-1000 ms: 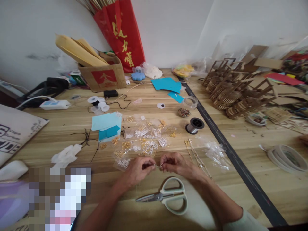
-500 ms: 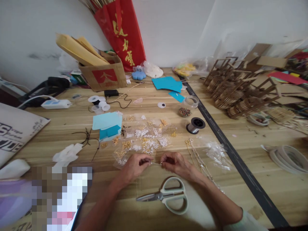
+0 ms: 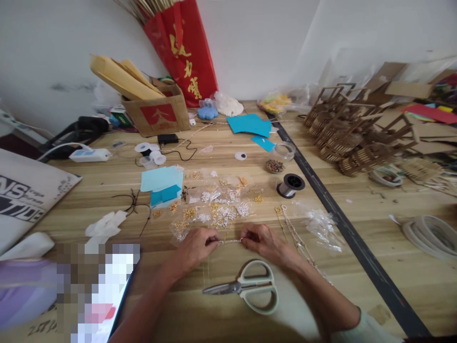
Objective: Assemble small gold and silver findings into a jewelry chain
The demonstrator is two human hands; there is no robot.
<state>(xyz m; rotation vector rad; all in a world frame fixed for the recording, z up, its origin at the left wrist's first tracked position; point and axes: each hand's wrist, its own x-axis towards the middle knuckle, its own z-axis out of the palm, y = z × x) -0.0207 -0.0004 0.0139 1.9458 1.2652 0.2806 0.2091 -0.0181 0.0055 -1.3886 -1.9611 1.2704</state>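
Between my two hands a short silvery chain (image 3: pixel 232 241) is stretched nearly level over the table. My left hand (image 3: pixel 200 243) pinches its left end, and my right hand (image 3: pixel 262 240) pinches the other end. Thin clear thread hangs below my left fingers. Just beyond my hands lie several small bags and piles of silver and gold beads (image 3: pixel 223 215). Scissors (image 3: pixel 246 287) with pale green handles lie nearer to me, below the chain. To the right of my right hand, gold and silver chains (image 3: pixel 298 238) lie beside clear plastic bags (image 3: pixel 324 227).
A wire spool (image 3: pixel 291 186) and a bead jar (image 3: pixel 280 158) stand beyond my right hand. Blue cards (image 3: pixel 162 183) lie left of the beads. Brown woven baskets (image 3: pixel 353 133) fill the back right. A phone (image 3: pixel 110 290), partly blurred out, lies at front left.
My hands have drawn slightly apart, so more of the chain shows between them, straighter than before. The whole view has shifted a little.
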